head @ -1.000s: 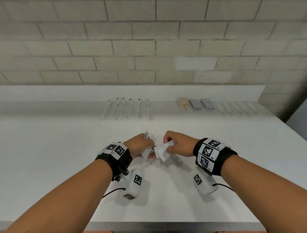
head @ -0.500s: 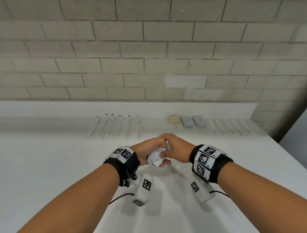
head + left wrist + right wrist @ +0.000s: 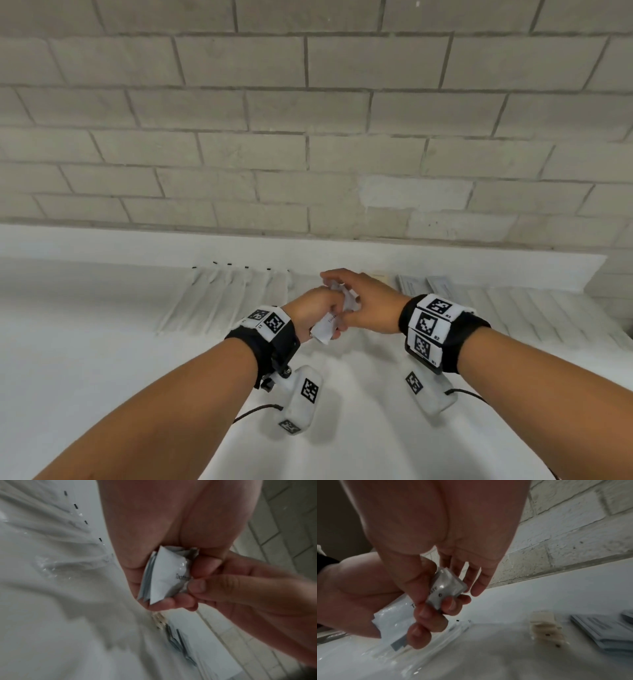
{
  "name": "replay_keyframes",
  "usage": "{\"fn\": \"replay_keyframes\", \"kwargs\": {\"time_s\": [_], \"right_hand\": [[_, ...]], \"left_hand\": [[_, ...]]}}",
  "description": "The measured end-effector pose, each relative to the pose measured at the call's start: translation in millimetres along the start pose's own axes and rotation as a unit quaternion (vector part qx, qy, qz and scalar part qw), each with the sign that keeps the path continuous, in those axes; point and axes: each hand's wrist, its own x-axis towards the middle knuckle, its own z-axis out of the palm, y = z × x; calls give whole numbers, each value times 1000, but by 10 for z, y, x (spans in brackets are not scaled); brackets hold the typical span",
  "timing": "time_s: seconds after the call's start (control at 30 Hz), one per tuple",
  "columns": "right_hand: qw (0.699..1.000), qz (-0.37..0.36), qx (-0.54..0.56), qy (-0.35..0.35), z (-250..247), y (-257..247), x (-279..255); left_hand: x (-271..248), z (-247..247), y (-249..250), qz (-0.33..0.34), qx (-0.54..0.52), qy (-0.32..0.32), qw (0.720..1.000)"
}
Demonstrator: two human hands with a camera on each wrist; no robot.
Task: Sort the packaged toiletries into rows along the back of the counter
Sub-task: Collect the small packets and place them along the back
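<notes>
Over the white counter (image 3: 102,359) my two hands meet, just in front of the back rows. My left hand (image 3: 318,310) grips a small bundle of white toothpaste sachets (image 3: 325,328), fingers curled round it. The left wrist view shows the bundle (image 3: 164,574) fanned in the palm. My right hand (image 3: 352,295) pinches the top sachet (image 3: 447,588) between thumb and forefinger, its other fingers straight behind it. The lower ends of the sachets (image 3: 393,622) stick out under the left hand's fingers (image 3: 423,615).
Along the back lie rows: several long clear packets with black tips (image 3: 233,294) at left, a tan packet (image 3: 380,275), two grey flat packets (image 3: 411,282), and several long white packets (image 3: 531,308) at right. A raised ledge (image 3: 137,246) and brick wall stand behind.
A second ago each hand held sachets apart. They came together, the sachets now bunched in the left hand, and both hands have moved toward the back rows.
</notes>
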Motion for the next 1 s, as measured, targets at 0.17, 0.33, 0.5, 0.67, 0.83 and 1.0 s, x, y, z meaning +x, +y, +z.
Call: {"fn": "replay_keyframes", "kwargs": {"time_s": [0.17, 0.33, 0.5, 0.67, 0.83, 1.0], "right_hand": [[1000, 10, -9, 26, -135, 288, 545], [998, 46, -29, 32, -153, 576, 979], [988, 104, -112, 34, -130, 724, 1257], [966, 131, -222, 35, -24, 695, 1381], [963, 116, -243, 9, 99, 699, 1407], [954, 87, -285, -6, 130, 730, 1385]], "left_hand": [[566, -247, 206, 15, 136, 8, 991], [1040, -479, 353, 61, 376, -7, 924], [1273, -649, 297, 104, 510, 51, 852], [1436, -735, 90, 115, 589, 77, 797], [1419, -649, -9, 120, 677, 63, 724], [1376, -619, -90, 91, 707, 86, 696]]}}
